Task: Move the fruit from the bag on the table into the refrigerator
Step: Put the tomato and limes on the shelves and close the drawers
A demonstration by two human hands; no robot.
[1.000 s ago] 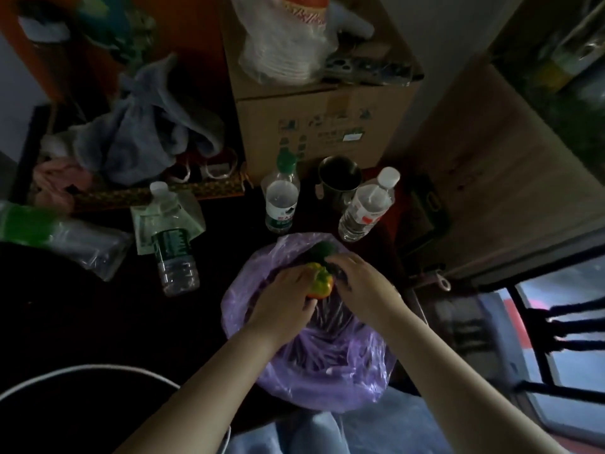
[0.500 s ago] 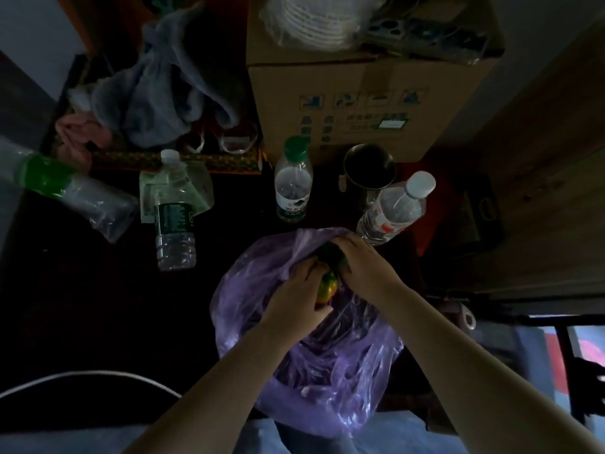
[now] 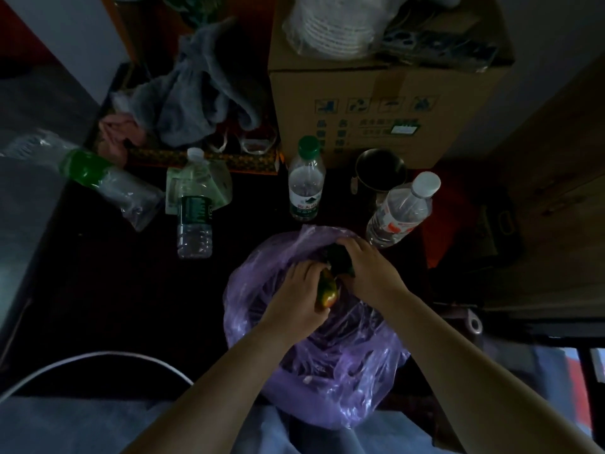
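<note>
A purple plastic bag (image 3: 343, 365) lies open on the dark table (image 3: 98, 290) in front of me. Both my hands are inside its mouth. My left hand (image 3: 299, 298) grips a yellow-green fruit with a red blush (image 3: 327, 291). Just beyond it, my right hand (image 3: 368, 273) curls round a dark green fruit (image 3: 337, 257) at the bag's far rim. The rest of the bag's contents are hidden in shadow. No refrigerator is in view.
Three water bottles (image 3: 306, 181) (image 3: 194, 211) (image 3: 401, 211) and a metal mug (image 3: 379, 168) stand behind the bag. A cardboard box (image 3: 376, 103) rises at the back. Grey clothes (image 3: 199, 99) are piled back left. A plastic cup sleeve (image 3: 108, 185) lies at left.
The view has shifted so the bag sits lower. My left hand has turned the yellow-green fruit; my right hand has moved onto the dark green fruit at the far rim.
</note>
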